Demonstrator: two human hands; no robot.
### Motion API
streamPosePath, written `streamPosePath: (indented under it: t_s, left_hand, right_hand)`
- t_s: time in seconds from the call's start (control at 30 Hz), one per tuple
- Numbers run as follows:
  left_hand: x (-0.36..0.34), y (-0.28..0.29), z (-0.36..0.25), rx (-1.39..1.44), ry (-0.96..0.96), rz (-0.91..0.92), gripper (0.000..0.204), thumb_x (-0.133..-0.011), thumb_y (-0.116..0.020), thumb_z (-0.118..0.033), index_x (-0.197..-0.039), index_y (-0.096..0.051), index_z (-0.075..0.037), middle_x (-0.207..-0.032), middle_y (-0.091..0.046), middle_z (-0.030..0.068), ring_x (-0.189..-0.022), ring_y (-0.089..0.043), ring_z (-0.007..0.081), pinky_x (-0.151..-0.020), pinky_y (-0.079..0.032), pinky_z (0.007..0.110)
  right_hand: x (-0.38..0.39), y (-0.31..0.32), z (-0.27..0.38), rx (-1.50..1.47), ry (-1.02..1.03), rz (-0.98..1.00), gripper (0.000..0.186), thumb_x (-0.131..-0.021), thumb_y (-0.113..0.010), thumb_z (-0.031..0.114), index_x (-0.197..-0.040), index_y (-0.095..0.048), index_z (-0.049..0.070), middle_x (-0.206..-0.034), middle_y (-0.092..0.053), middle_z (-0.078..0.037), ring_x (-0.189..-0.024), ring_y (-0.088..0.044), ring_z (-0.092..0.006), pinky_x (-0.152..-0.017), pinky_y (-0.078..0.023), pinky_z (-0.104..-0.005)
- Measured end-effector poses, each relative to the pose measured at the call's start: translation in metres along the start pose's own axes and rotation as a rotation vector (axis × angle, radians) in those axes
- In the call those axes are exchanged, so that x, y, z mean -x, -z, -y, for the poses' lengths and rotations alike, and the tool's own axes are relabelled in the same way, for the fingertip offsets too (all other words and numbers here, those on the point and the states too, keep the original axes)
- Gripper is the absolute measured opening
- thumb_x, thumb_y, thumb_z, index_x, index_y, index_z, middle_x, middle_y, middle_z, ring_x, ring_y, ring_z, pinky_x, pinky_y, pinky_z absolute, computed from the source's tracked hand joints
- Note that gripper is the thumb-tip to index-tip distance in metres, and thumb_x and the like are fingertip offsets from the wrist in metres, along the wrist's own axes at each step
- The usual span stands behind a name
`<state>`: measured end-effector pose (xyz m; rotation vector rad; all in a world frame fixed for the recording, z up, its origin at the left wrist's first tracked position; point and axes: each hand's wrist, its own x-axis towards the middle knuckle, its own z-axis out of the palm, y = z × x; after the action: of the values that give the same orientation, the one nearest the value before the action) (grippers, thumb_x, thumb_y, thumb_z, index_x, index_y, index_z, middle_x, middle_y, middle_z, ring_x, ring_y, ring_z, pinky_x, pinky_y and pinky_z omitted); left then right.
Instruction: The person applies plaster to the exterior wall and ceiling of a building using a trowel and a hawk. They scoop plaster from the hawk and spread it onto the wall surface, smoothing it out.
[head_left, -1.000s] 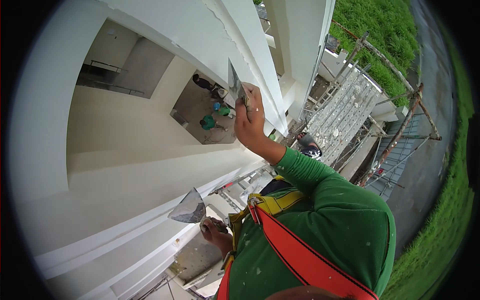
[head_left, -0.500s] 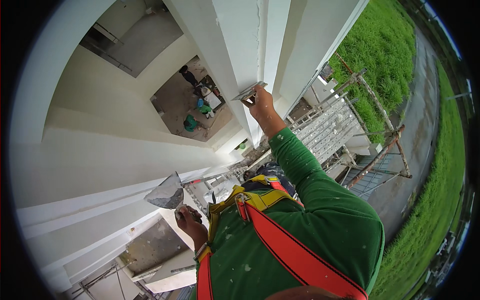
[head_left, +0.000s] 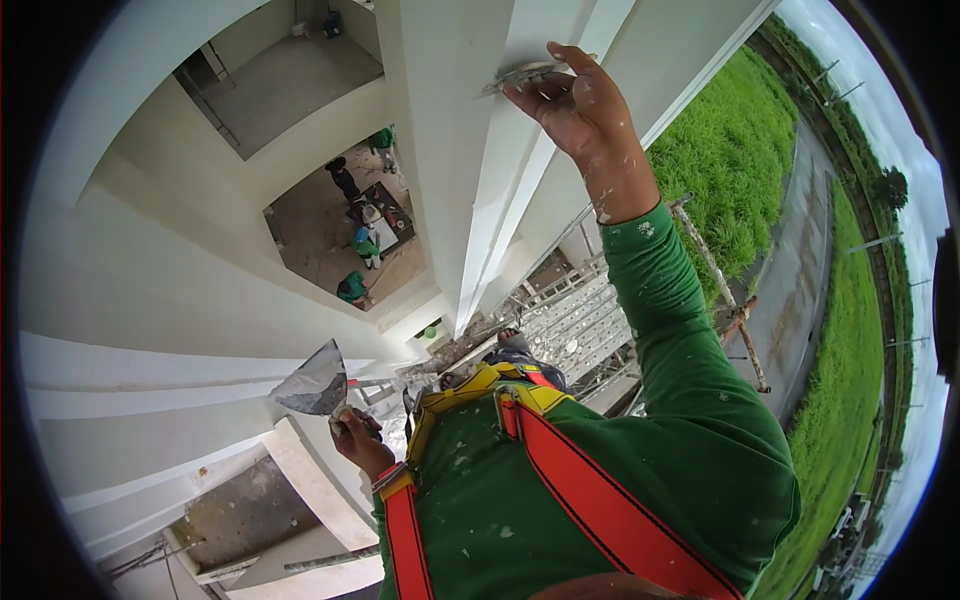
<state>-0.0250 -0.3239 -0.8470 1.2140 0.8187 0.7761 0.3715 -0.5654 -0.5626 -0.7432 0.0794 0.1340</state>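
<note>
My right hand (head_left: 588, 115) is raised high against a white column (head_left: 440, 140), its arm stretched out. Its fingers grip a flat steel scraper blade (head_left: 522, 74), which lies on or close to the column's face; exact contact is hard to tell. Low on the left, my left hand (head_left: 360, 442) is closed round the handle of a wide putty knife (head_left: 316, 382). Grey-white paste coats part of that broad blade, which points up and left, near a white wall ledge.
I wear a red and yellow harness (head_left: 590, 490). Below are a paint-spattered scaffold platform (head_left: 585, 325) and rusty scaffold poles (head_left: 742, 325). Through a wall opening, several people (head_left: 367, 240) are on a lower floor. Grass (head_left: 715, 150) and a road (head_left: 800, 270) lie right.
My right hand has moved up along the column with the scraper. My left hand with the putty knife sits slightly further left. The view has shifted, showing more sky at right.
</note>
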Motion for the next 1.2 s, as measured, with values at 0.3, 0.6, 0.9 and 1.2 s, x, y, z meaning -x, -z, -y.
streamPosePath:
  t_s: [0.3,0.6,0.9,1.2]
  left_hand:
    - [-0.004,0.009,0.008,-0.038,-0.003,0.035,0.028,-0.103,-0.055,-0.03,-0.085,-0.051,-0.009,-0.068,-0.05,-0.0002,-0.052,-0.044,0.0071,-0.047,-0.034,0.023]
    - [-0.006,0.011,-0.017,-0.148,0.026,0.133,0.028,-0.104,-0.054,-0.03,-0.085,-0.051,-0.009,-0.066,-0.049,-0.0013,-0.052,-0.044,0.0067,-0.047,-0.034,0.023]
    - [0.006,0.003,-0.028,-0.182,0.052,0.06,0.027,-0.103,-0.055,-0.03,-0.086,-0.053,-0.01,-0.069,-0.05,-0.0022,-0.054,-0.046,0.0068,-0.048,-0.035,0.023]
    - [0.014,-0.001,-0.024,-0.175,0.102,0.05,0.025,-0.103,-0.055,-0.029,-0.087,-0.053,-0.009,-0.07,-0.051,-0.0008,-0.055,-0.047,0.0075,-0.049,-0.035,0.023]
  right_hand:
    - [0.023,-0.012,0.035,0.034,0.307,0.28,0.03,-0.092,-0.055,0.003,-0.119,-0.048,-0.007,-0.121,-0.056,-0.021,-0.114,-0.058,-0.0333,-0.103,-0.051,-0.05]
    - [0.031,0.159,-0.12,0.14,0.204,-0.313,0.02,-0.088,-0.06,0.014,-0.102,-0.058,0.0,-0.089,-0.063,-0.007,-0.08,-0.065,-0.0207,-0.07,-0.054,-0.0338]
    - [0.008,0.232,-0.253,0.014,-0.17,-0.476,0.026,-0.091,-0.055,0.013,-0.113,-0.054,-0.001,-0.11,-0.06,-0.016,-0.1,-0.064,-0.0329,-0.088,-0.056,-0.0483]
    - [-0.026,0.173,-0.197,-0.102,-0.275,-0.321,0.02,-0.086,-0.054,0.008,-0.106,-0.051,0.008,-0.109,-0.059,-0.016,-0.104,-0.06,-0.0342,-0.099,-0.049,-0.0579]
